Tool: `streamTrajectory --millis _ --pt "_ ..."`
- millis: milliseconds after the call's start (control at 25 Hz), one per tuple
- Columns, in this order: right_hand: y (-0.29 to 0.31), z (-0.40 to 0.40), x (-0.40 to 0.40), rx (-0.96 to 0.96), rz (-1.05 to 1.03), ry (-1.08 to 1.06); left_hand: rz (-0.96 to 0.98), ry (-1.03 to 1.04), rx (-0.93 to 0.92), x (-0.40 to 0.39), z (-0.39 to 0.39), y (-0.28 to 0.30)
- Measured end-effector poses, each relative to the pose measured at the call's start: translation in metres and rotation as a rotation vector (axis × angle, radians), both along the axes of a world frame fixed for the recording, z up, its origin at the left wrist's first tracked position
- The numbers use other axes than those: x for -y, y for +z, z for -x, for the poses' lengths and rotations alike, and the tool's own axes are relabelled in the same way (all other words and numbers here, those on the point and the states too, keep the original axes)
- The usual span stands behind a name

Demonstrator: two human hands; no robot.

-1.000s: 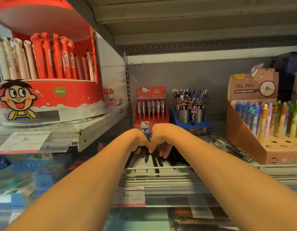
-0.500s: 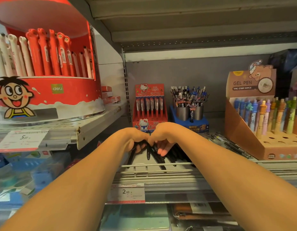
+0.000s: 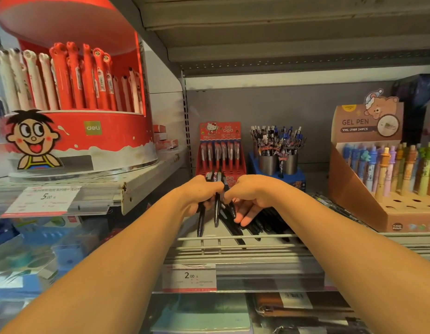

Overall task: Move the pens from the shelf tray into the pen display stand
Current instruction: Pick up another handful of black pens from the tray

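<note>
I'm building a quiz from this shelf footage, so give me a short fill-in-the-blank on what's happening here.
1. The left hand grips several ____ pens.
2. Behind the hands stands a red display stand printed with a cartoon ____.
3. The price tag under the wire tray reads ____.

Missing words: black; cat; 2.00

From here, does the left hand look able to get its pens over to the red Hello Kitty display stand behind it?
Probably yes. The left hand grips a few black pens just in front of the red stand, with nothing between them. The front holes are hidden behind both hands, so free slots cannot be confirmed.
</note>
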State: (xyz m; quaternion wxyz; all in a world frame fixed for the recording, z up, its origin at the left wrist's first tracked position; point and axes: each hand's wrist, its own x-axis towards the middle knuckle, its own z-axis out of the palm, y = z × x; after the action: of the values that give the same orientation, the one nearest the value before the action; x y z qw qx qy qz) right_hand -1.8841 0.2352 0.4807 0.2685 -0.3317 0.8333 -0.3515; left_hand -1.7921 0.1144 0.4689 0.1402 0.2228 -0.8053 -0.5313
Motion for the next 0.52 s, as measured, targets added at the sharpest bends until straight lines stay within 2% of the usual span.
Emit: streamTrajectory --millis 120,240,520 --pt "0.001 -0.004 -0.004 0.041 0.093 0.027 0.026 -0.084 -0.108 0.007 -0.007 0.001" --pt "-0.001 -0.006 0.001 0.088 0.178 -0.039 0.076 -0.123 -0.011 0.011 -0.012 0.000" --pt "0.000 0.005 0.012 0.195 0.213 -0.159 -0.078 -0.110 0.149 0.006 -0.012 -0.009"
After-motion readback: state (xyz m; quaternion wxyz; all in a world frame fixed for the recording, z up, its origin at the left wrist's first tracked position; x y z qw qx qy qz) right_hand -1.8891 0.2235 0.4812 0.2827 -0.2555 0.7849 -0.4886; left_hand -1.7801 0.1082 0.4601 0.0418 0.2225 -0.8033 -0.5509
